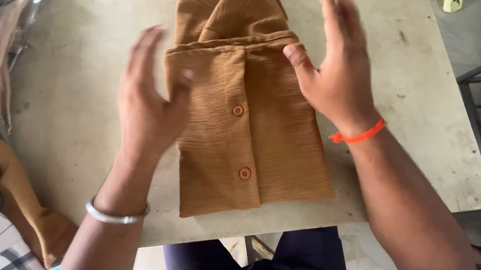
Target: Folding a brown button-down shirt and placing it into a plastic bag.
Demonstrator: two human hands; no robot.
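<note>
Beside table (84, 113), brown cloth (27, 204) (hanging); folded shirt (252, 124)

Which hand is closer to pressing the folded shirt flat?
Probably the right hand: its thumb already touches the folded brown shirt near the collar fold, palm over the cloth. The left hand looks blurred at the shirt's left edge.

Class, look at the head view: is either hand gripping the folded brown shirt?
No. The left hand and right hand are both open with fingers spread beside the shirt, which lies flat on the table.
</note>
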